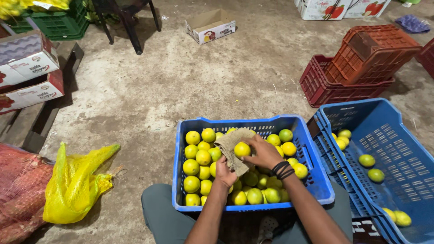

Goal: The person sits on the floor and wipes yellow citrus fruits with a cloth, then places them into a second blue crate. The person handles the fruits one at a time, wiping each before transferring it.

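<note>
My right hand (262, 152) is curled around one yellow lime (242, 149), fingers closed on it from the right side, just above the middle of the blue crate (253, 208) that sits against my knees. My left hand (224, 174) is closed on a brown cloth (233, 147), gripping its lower end while the rest of it drapes up and wraps behind the lime, so cloth and fruit are touching. Under both hands the crate is filled with limes (199, 169) (mostly yellow, a few greener ones toward the near side). Just to the right of this crate stands a second blue crate (407, 180), tilted and holding only a few limes (367, 160) scattered on its bottom. Beyond that one, farther from me, two red crates (357, 77) are stacked at an angle. To the left of my crate a yellow mesh bag (74, 185) lies crumpled on the concrete floor (181, 81), beside a red mesh sack (18, 194). Far ahead, a small open cardboard box (210, 25) rests on the floor.
</note>
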